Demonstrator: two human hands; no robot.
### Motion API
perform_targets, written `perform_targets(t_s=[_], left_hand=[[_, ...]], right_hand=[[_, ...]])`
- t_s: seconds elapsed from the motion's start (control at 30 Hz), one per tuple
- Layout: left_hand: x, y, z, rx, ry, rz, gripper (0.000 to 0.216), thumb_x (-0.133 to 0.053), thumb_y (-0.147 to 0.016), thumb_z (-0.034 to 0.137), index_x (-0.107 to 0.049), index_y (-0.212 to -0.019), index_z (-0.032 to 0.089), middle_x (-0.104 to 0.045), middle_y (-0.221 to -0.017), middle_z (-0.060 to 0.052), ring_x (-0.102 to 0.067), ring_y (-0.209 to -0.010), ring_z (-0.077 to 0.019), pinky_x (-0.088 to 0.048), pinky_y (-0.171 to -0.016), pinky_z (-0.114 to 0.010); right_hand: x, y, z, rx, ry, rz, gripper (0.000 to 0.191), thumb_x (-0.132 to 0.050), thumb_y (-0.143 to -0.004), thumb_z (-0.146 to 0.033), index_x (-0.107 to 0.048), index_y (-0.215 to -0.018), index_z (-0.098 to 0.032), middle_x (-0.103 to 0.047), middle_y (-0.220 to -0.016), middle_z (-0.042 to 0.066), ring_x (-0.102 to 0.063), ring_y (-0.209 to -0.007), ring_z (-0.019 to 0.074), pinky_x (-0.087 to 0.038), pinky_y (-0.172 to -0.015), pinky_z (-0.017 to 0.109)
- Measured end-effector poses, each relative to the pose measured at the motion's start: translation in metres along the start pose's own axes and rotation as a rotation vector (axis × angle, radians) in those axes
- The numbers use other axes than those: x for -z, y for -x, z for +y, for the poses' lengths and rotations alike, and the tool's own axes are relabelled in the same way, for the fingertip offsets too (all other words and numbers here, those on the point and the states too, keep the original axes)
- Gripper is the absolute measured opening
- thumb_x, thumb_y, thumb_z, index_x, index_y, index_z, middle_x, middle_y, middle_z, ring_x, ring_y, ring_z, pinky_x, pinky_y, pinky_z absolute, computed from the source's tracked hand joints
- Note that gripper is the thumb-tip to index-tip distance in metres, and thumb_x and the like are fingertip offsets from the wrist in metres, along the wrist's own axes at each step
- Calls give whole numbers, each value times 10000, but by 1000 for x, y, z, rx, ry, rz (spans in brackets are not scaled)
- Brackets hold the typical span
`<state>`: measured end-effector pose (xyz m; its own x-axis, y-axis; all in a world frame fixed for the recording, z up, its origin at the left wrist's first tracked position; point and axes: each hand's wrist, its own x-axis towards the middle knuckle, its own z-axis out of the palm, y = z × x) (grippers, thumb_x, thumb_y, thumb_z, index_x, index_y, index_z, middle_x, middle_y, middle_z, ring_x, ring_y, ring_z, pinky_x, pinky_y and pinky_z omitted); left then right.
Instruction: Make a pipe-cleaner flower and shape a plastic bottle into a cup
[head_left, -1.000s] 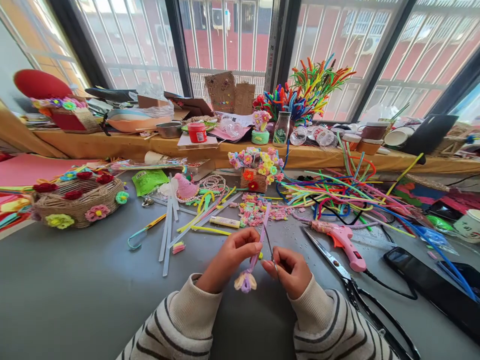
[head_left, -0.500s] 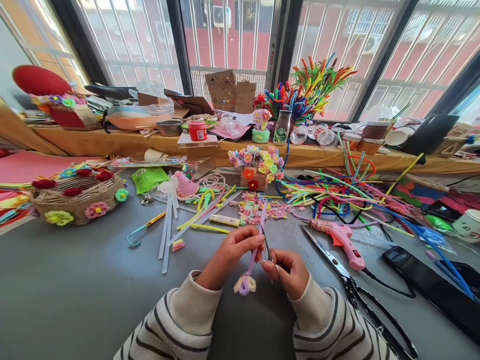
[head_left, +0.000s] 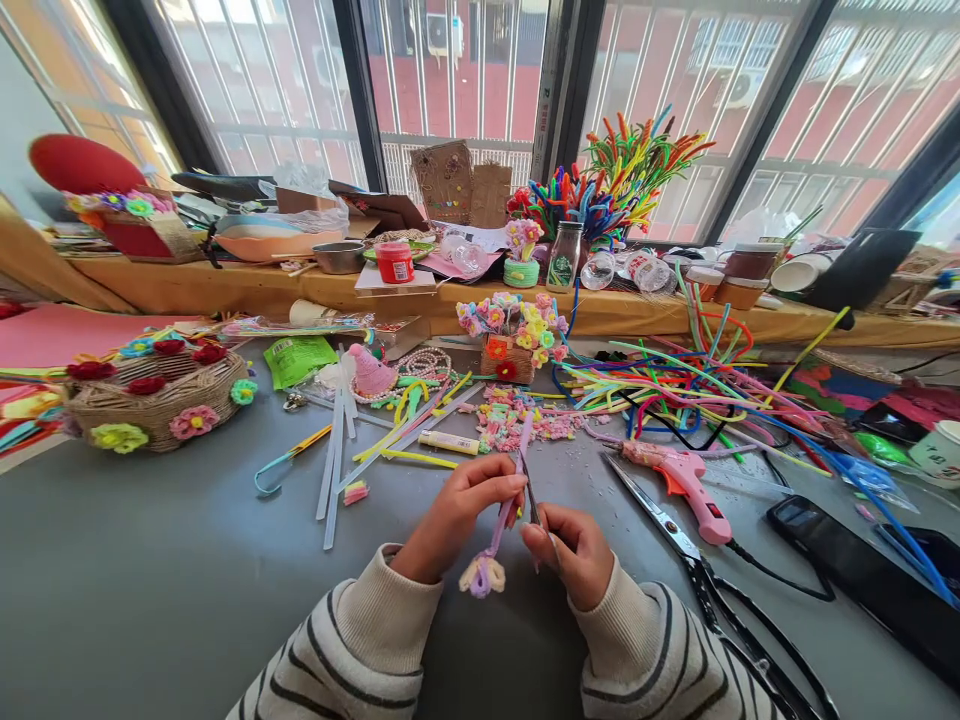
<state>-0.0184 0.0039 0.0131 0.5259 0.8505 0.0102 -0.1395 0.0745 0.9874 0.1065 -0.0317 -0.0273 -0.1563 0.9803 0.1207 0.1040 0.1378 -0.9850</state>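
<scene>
In the middle of the head view, my left hand [head_left: 474, 510] pinches a lilac pipe cleaner [head_left: 526, 432] between thumb and fingers. From its lower end hangs a small pipe-cleaner flower [head_left: 482, 577] with cream and lilac petals. My right hand [head_left: 576, 550] is closed around a slim dark metal tool [head_left: 532, 490]. The tool's tip lies against the lilac stem, just beside my left fingertips. Its handle is mostly hidden by my fingers, so I cannot tell whether it is small scissors or tweezers.
Large scissors [head_left: 679, 535], a pink glue gun [head_left: 690, 485] and a black phone [head_left: 862, 570] lie to the right. Glue sticks [head_left: 331, 470] are at left, near a woven basket [head_left: 150, 410]. Beyond my hands are pastel pieces [head_left: 510, 420] and tangled pipe cleaners [head_left: 675, 385].
The flower has swung slightly left and down. My right hand and the tool have shifted a little along the lilac stem; both grips stay the same.
</scene>
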Motion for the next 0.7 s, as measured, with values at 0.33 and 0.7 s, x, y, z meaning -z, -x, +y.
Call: perform_targets(t_s=[0.33,0.7], left_hand=[[1,-1,0,19,2,23,184,-474,-667,238,-434,-509,150,-431,-504,26,-382,-485,-80,-311,-508,-207],[2,0,-3,28,-11,-18,189,-452,-681,204,-427,-504,143,-393,-488,36,-345,-466,-65,-274,-488,-198]], right_hand=[[-5,1,-2,-43,-70,45,450,-474,-592,-552,-269,-426,-188,-313,-391,-60,-253,-383,50,-222,-384,198],[-2,-1,-2,-37,-112,18,440,-468,-602,-549,-301,-419,-185,-329,-391,-51,-265,-382,50,-207,-394,206]])
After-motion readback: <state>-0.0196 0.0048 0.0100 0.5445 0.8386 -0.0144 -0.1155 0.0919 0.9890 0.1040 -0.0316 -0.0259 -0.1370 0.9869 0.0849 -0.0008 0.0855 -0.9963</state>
